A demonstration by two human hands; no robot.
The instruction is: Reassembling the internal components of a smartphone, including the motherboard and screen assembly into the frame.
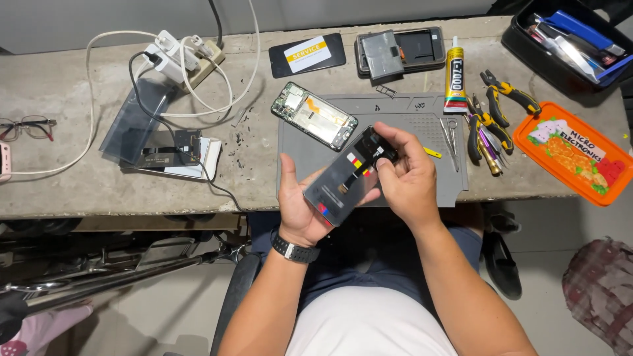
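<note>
My left hand cradles a phone display panel from beneath, back side up, with a flex cable and small coloured stickers showing. My right hand pinches the panel's upper end, thumb and fingers on the dark strip near the flex connector. Both hands hover over the front edge of a grey work mat. An opened phone body with its circuit board exposed lies on the mat's upper left corner, a little beyond my hands.
A glue tube, pliers, tweezers, an orange tray and a black parts bin lie at the right. Another phone, a dark card, chargers with cables and glasses lie at the back and left.
</note>
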